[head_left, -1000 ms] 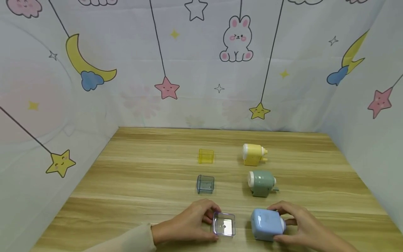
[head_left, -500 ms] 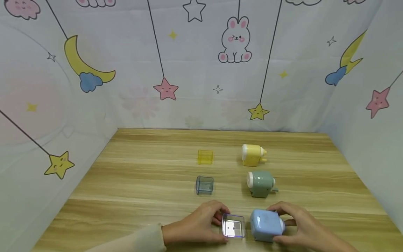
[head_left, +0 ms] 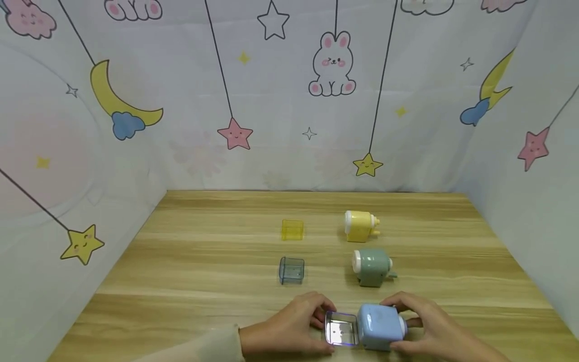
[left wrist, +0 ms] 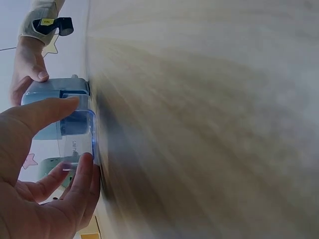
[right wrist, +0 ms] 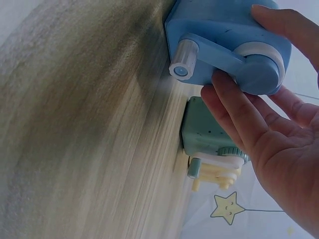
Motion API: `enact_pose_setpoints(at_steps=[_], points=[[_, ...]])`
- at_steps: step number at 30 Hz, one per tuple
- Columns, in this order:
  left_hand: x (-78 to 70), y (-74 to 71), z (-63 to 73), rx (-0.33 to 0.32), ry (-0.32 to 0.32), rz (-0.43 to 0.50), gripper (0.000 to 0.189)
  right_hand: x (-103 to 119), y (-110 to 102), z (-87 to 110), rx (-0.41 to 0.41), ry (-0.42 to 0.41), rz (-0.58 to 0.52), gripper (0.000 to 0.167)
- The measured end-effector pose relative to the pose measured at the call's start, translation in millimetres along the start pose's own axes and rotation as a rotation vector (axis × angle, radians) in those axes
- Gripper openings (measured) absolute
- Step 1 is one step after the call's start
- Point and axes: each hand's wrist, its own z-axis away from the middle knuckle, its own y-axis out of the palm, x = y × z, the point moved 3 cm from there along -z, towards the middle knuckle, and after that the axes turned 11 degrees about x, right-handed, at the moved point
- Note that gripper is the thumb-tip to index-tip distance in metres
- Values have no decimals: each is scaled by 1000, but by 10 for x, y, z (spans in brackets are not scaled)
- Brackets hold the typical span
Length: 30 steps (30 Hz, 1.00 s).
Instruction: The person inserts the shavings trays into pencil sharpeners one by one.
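Observation:
A blue crank pencil sharpener [head_left: 381,324] stands on the table at the front, gripped by my right hand [head_left: 427,327] around its crank end. In the right wrist view its crank handle [right wrist: 183,59] points toward the camera. My left hand [head_left: 296,324] pinches a clear, purple-edged shavings drawer [head_left: 341,329] between thumb and fingers, low at the tabletop. The drawer's far end meets the sharpener's left side. In the left wrist view the clear drawer [left wrist: 75,147] lies in line with the sharpener's opening; how far it reaches inside is hard to tell.
Behind stand a green sharpener [head_left: 373,268] and a yellow sharpener [head_left: 359,226]. To their left lie a grey-blue clear drawer [head_left: 291,270] and a yellow clear drawer [head_left: 292,230]. Printed cloth walls [head_left: 280,166] enclose the wooden table [head_left: 203,241] at the back and sides.
My left hand has slid the clear drawer rightward along the table until it meets the blue sharpener. My right hand and the sharpener have stayed nearly still. The head view has tilted slightly.

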Motion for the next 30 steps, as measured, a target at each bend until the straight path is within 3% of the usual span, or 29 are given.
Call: enact_pose_setpoints(at_steps=[21, 30], points=[[-20, 87, -135, 3, 45, -24, 55, -65, -7, -55, 78, 31, -134, 51], [-22, 128, -183, 19, 53, -8, 55, -91, 6, -62, 79, -41, -166, 51]])
